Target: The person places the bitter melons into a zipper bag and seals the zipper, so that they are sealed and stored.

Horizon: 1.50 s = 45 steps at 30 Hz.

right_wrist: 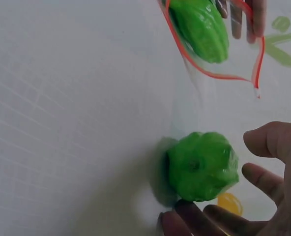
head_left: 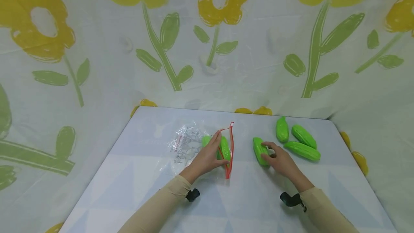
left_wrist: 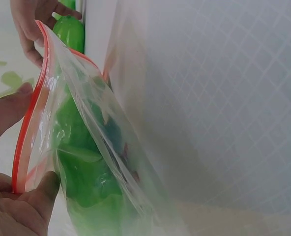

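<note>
A clear zip bag (head_left: 185, 148) with a red-edged mouth lies on the table, its mouth facing right. Green ribbed toy vegetables (head_left: 225, 148), shaped like bitter melons, show inside it. My left hand (head_left: 207, 157) holds the bag at its mouth, thumb and fingers spread across the red zip edge (left_wrist: 27, 123). Right of the bag lies another green vegetable (right_wrist: 199, 167). My right hand (head_left: 282, 161) is around that one, lower fingers beside it. In the right wrist view a gap separates the thumb (right_wrist: 266, 140) from the vegetable.
At the back right of the white table (head_left: 258, 204) several more green vegetables (head_left: 302, 150) lie close together. A flower-patterned cloth (head_left: 252, 78) hangs behind the table and along both sides. Black wrist cameras (head_left: 193, 195) are strapped under the sleeves.
</note>
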Motion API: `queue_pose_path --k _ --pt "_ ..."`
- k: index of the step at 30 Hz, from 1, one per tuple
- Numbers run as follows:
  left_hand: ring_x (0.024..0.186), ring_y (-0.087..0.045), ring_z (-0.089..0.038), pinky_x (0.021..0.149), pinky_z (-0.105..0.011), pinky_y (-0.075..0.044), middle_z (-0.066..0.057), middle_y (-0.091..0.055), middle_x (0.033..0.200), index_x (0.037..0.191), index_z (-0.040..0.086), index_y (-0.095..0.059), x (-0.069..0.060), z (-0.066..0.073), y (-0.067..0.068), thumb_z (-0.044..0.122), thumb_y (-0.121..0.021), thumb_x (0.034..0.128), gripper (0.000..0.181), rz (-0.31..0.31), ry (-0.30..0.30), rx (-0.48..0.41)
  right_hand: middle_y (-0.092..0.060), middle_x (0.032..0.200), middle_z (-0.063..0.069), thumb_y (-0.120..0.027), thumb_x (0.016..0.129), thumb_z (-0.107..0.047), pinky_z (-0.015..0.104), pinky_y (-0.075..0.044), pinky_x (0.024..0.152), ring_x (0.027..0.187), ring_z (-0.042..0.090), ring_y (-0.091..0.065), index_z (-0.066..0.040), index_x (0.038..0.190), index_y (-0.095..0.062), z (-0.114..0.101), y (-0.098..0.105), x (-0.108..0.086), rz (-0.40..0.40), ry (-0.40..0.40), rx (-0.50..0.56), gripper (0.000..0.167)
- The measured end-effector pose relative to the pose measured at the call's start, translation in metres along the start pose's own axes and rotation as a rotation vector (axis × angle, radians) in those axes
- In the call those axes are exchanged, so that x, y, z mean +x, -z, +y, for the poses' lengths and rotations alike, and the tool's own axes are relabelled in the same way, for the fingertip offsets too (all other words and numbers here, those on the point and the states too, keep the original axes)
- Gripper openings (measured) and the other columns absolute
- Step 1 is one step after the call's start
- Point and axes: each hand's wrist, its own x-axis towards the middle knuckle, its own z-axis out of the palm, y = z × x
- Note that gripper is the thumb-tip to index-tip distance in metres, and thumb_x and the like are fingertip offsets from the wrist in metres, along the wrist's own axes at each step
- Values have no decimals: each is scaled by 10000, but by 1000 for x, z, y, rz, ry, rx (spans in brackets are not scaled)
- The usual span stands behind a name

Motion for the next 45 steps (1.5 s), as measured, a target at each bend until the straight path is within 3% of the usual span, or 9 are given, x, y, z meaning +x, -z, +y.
queue_pose_path --k 8,17,24,45 --pt "1539 -215 -245 1189 -397 -336 -81 -104 1710 1629 39 -142 1 0 -1 351 -859 832 1118 4 -2 -1 -448 1471 338 -650 1011 -261 373 -598 736 1048 336 -677 -128 1516 -443 5 3 4 -66 30 97 562" --pt "1542 -208 -238 1189 -396 -336 -82 -107 1710 1629 39 -141 1 0 0 362 -855 836 1115 -4 5 -2 -448 1481 311 -679 992 -322 358 -587 740 1008 264 -673 -163 1503 -449 7 -2 5 -95 16 139 583" --pt "1544 -204 -244 1192 -409 -332 -91 -117 1707 1621 13 -160 0 1 1 365 -856 834 1107 -1 0 2 -457 1485 291 -686 983 -345 359 -589 740 1056 285 -663 -184 1503 -458 7 -5 4 -102 7 148 590" --pt "1543 -201 -248 1203 -411 -313 -124 -125 1702 1618 -2 -151 1 0 0 355 -857 834 1114 19 -9 -8 -472 1483 285 -669 995 -347 361 -598 765 1085 299 -660 -202 1523 -462 5 -9 5 -70 82 139 585"
